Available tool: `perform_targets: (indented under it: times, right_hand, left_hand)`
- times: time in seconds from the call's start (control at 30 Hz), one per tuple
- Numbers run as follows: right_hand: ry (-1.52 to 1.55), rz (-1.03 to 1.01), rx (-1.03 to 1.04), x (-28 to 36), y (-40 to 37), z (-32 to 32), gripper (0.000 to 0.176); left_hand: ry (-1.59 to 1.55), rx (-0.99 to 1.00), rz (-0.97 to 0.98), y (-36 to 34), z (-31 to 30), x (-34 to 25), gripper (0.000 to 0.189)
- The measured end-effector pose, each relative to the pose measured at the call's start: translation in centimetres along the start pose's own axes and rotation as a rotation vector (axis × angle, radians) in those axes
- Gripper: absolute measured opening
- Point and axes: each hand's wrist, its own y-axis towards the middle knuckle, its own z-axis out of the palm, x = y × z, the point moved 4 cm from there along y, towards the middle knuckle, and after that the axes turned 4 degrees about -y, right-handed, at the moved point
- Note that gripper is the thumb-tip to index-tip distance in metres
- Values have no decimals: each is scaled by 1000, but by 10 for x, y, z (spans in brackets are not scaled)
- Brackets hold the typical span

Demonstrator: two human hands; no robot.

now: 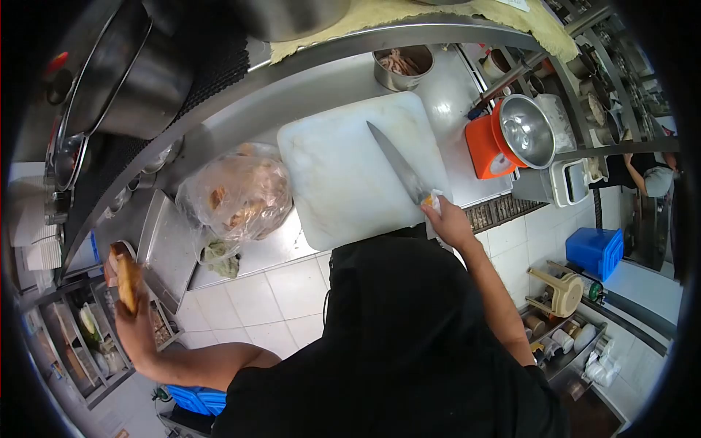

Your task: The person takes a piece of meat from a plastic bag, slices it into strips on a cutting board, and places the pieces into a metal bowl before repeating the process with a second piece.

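Observation:
At the far left, my left hand (pixel 133 325) is raised away from the counter with its fingers around a long golden-brown piece of food (pixel 127 281); blur hides its exact kind. My right hand (pixel 450 221) grips a large kitchen knife (pixel 392 155) by the handle, with a crumpled white cloth or paper (pixel 436 198) at the grip. The blade lies over the right part of a white cutting board (pixel 328 168), its tip pointing away from me. Left of the board, a clear plastic bag (pixel 244 193) holds brownish food pieces. Beside it is a greenish rag (pixel 220 258) at the counter edge.
A metal pot (pixel 404 68) with pale strips stands behind the board. To the right, an orange scale (pixel 488 150) carries a steel bowl (pixel 527 131). A metal shelf (pixel 409 35) crosses above the counter. Another person (pixel 646 175) is at far right.

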Motion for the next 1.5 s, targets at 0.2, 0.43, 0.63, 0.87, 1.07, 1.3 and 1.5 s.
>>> perform_targets:
  times: [0.2,0.43,0.63,0.87,1.07,1.3,1.5]
  right_hand:
    - [-9,-3,18,-1,4,0,66]
    - [66,-29,11,1,3,-6,60]
    - [134,-28,13,3,-4,-9,53]
    - [7,60,42,11,-26,-25,47]
    - [-44,42,35,20,-37,-46,44]
    - [-27,-55,150,39,-43,-75,40]
    - [-11,-61,200,44,-51,-85,35]
  left_hand:
    - [-368,184,302,-25,22,-72,50]
    - [-76,877,943,-76,249,-287,49]
    - [-24,746,1336,-90,368,-364,57]
    - [-336,553,1100,-68,345,-344,65]
    - [-565,735,675,-97,336,-340,59]
    - [-502,626,810,-106,334,-342,53]
    - [-475,684,777,-105,332,-346,48]
